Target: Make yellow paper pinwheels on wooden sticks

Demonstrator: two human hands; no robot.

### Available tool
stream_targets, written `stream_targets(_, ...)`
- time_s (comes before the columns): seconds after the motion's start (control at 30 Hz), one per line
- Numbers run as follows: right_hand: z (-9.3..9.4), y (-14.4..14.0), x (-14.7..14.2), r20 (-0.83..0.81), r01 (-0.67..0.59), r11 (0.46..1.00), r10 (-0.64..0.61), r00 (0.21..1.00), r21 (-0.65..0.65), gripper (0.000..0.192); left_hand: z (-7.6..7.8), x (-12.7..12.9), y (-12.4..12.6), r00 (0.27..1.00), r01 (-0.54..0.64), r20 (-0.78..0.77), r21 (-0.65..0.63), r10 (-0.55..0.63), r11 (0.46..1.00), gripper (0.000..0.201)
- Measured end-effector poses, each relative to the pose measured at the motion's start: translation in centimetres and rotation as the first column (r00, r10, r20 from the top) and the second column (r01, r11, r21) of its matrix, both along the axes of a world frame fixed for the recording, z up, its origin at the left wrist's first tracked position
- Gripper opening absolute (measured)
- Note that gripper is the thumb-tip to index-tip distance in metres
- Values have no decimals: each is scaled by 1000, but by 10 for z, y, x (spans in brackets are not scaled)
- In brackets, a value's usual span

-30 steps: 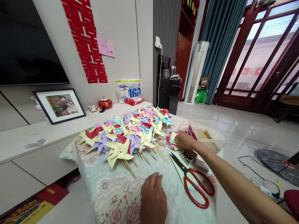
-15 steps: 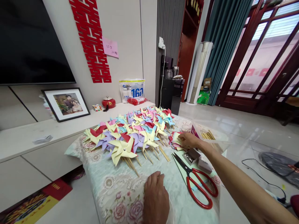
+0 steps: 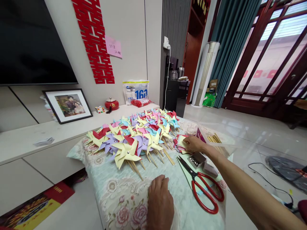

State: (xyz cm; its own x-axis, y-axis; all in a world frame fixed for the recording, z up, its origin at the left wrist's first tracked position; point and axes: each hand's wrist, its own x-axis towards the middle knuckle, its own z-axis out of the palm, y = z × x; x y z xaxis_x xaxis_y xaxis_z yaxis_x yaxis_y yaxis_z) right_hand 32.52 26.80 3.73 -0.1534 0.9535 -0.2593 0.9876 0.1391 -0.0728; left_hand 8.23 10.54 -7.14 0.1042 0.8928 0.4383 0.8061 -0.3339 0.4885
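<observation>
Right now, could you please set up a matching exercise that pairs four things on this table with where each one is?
Things:
1. left hand
2. right hand
3. red-handled scissors
4. yellow pinwheel

Places:
A. at the near end of the pinwheel pile
B. flat on the floral tablecloth at the near edge
C. on the stack of cut paper squares
D. lying closed on a green sheet, near the small box

Pairs: 1-B, 2-C, 3-D, 4-A
</observation>
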Motion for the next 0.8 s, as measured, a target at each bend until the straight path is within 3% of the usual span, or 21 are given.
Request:
stream_targets(0.33, 6, -1, 1, 8, -1, 1000, 1, 1000, -23, 31, 8, -1, -1, 1000, -2, -7, -47, 2, 999, 49)
stream_targets(0.8, 8, -7, -3, 22, 1, 1000, -1, 1000, 22, 30, -1, 2, 1, 1000, -23, 17, -34, 24, 999, 50)
